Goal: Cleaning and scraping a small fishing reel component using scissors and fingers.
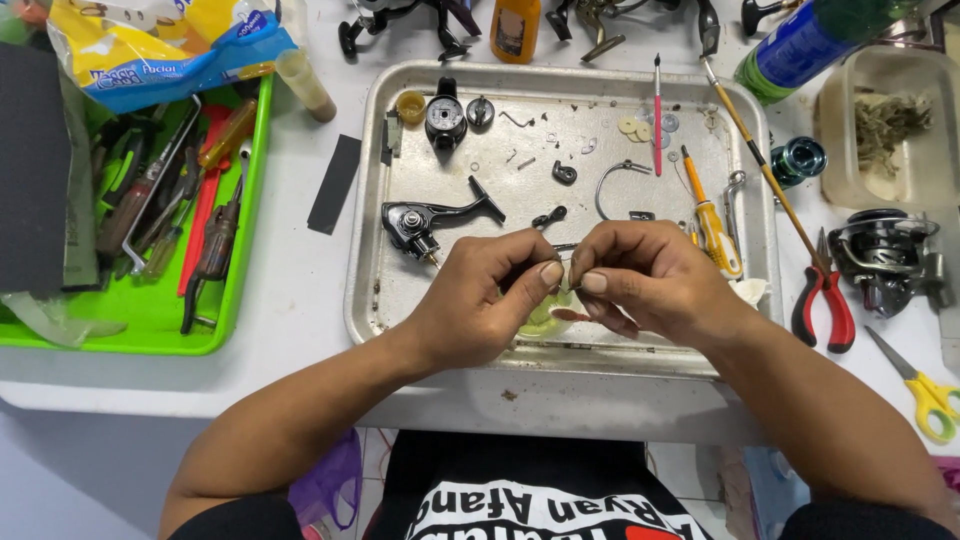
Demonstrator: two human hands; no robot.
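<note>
A: Start close in. What are the hands doing?

B: Both meet over the near edge of the metal tray (pixel 372 300). The left hand (pixel 478 300) and the right hand (pixel 645 280) are each pinched, thumb against forefinger, on a small thin part (pixel 566 247) that bridges the narrow gap between their fingertips. It looks like a fine wire or spring, but it is too small to name.

A: How does that part lie?

B: Its long axis runs left to right, from one pinch to the other, so neither hand is nearer; they share it. Directly beneath, just below the thumbs, sits a small pale green dish (pixel 545 318), mostly covered by the hands, with something reddish at its edge that I cannot make out.

A: And farther back on the tray?

B: Just beyond the left hand's knuckles lies a black reel body (pixel 415 222) with its arm pointing right. To the right, a yellow-handled screwdriver (pixel 712 225) lies near the right hand. Farther up are a wire bail (pixel 615 185), a black round part (pixel 445 117), washers and loose screws, too tiny to sort.

A: Off the tray?

B: On the counter (pixel 300 290), a green tray (pixel 225 300) of tools stands to the left, red pliers (pixel 825 295) and a whole reel (pixel 885 255) to the right, yellow scissors (pixel 925 390) cut off at the frame edge.
</note>
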